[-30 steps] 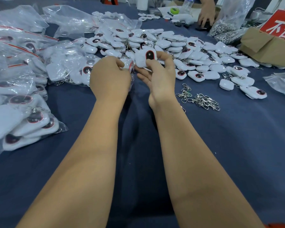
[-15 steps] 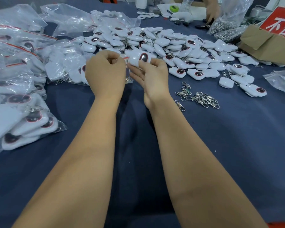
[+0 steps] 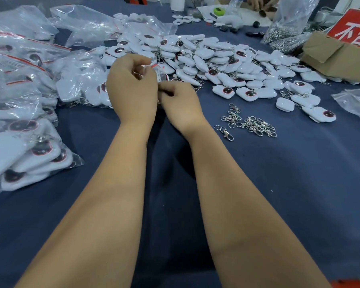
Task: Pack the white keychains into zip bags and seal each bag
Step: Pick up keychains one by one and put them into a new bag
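Many filled zip bags (image 3: 25, 142) lie along the table's (image 3: 299, 194) left edge, while a large heap of loose white keychains (image 3: 216, 63) remains toward the far edge. Left hand (image 3: 133, 90) and right hand (image 3: 180, 100) pinch one small bag (image 3: 161, 74) between them, apparently sealing it.

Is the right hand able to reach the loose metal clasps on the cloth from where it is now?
Probably yes. The metal clasps lie in the open on the blue cloth, just right of the right hand, nothing between. But that hand seems busy with the small bag.
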Demonstrator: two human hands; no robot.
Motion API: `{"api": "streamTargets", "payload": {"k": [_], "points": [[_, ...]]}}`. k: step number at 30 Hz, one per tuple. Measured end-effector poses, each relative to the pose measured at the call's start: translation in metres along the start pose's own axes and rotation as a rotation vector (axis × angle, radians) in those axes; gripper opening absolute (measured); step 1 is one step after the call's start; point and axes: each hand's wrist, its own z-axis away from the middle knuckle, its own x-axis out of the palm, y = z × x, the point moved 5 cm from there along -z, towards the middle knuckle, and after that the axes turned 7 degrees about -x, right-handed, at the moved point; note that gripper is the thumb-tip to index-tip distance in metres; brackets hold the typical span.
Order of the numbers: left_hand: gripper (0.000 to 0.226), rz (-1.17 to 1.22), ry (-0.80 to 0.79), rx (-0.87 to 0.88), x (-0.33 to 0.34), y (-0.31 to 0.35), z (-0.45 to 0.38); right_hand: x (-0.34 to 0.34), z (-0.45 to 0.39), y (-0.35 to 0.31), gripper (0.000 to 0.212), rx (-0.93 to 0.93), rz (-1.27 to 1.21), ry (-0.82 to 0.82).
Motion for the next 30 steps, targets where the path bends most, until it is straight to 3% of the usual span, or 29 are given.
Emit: {"api": "streamTargets", "payload": {"k": [2, 4, 8, 15, 18, 21, 25, 27, 30], "points": [[0.019, -0.011, -0.022, -0.015, 0.002, -0.002, 0.000, -0.017, -0.001, 0.003, 0.034, 0.031, 0.066, 0.127], [0.018, -0.016, -0.053, -0.033, 0.005, -0.003, -0.001, -0.029, -0.002, 0.011, 0.039, 0.083, 0.289, 0.162], [0.017, -0.018, -0.073, -0.048, 0.007, -0.005, -0.001, -0.024, -0.002, 0.024, 0.047, 0.179, 0.701, -0.069], [0.016, -0.030, -0.094, -0.050, 0.009, -0.005, 0.000, -0.026, -0.004, 0.018, 0.023, 0.117, 0.813, 0.015], [0.016, -0.051, -0.123, -0.032, 0.011, -0.006, 0.001, -0.033, -0.003, 0.019, 0.019, 0.170, 0.669, 0.103], [0.017, -0.092, -0.142, -0.023, 0.014, -0.007, 0.001, -0.039, 0.001, 0.022, 0.031, 0.207, 0.363, 0.228], [0.017, -0.198, -0.122, 0.134, 0.017, 0.002, 0.007, -0.043, 0.003, 0.025, 0.028, 0.212, -0.120, 0.460], [0.018, -0.139, -0.181, 0.167, 0.021, 0.009, 0.014, -0.046, 0.002, 0.027, 0.027, 0.225, -0.338, 0.560], [0.028, -0.028, -0.390, 0.083, 0.033, 0.008, 0.023, -0.047, 0.002, 0.029, 0.029, 0.284, -0.687, 0.649]]}}
